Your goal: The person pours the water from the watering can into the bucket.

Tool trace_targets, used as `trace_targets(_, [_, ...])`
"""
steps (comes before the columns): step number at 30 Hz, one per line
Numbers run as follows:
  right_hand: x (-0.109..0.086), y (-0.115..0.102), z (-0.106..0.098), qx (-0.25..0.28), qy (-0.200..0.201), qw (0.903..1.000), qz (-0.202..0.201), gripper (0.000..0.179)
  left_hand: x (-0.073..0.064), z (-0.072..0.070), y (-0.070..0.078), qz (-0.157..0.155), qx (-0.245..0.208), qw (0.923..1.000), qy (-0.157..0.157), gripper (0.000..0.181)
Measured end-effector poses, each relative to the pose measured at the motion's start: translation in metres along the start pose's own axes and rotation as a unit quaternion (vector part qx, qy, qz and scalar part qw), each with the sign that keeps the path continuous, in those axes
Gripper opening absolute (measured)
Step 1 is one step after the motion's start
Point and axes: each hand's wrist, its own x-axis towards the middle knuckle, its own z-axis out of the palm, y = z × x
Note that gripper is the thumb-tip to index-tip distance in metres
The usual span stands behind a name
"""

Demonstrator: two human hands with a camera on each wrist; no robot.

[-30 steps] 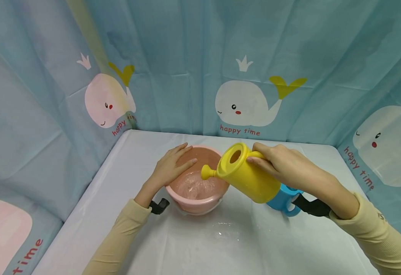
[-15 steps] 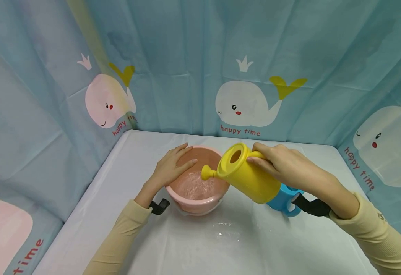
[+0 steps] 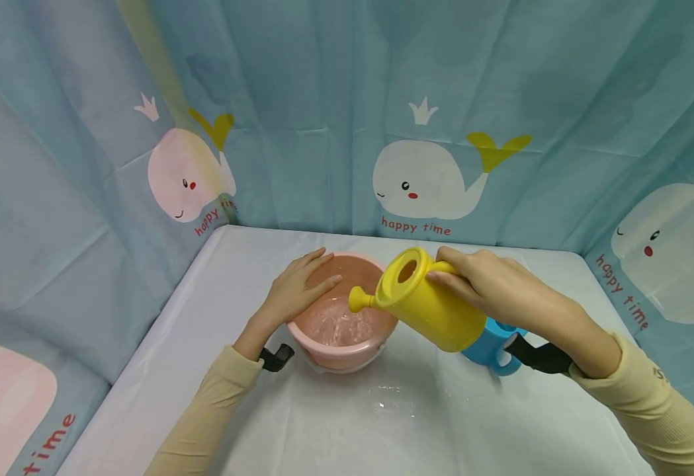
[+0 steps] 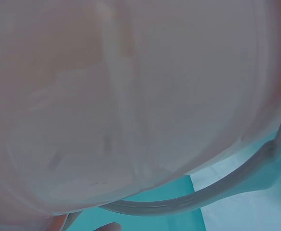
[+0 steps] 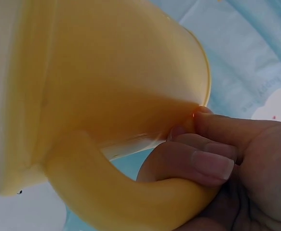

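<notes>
A pink bucket stands on the white-covered table, with rippling water inside. My left hand holds its left rim, the thumb over the inner side. In the left wrist view, the bucket's outer wall fills most of the picture and one fingertip shows below it. My right hand grips the handle of a yellow watering can, fingers curled round the handle in the right wrist view. The can is tilted left, its spout head over the bucket.
A blue cup with a handle stands behind the can, partly hidden by it and the right wrist. Wet spots glisten on the white tabletop. A blue curtain with whales surrounds the table.
The ripples on the water in the bucket shift in shape. Both hands, the watering can and the bucket stay almost in place.
</notes>
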Motion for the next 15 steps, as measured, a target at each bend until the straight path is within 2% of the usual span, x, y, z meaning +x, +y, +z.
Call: trace_targets(15, [0.0007, -0.0015, -0.0009, 0.004, -0.005, 1.0000, -0.002, 0.029, 0.0000, 0.0007, -0.0015, 0.007, 0.000, 1.0000, 0.006, 0.067])
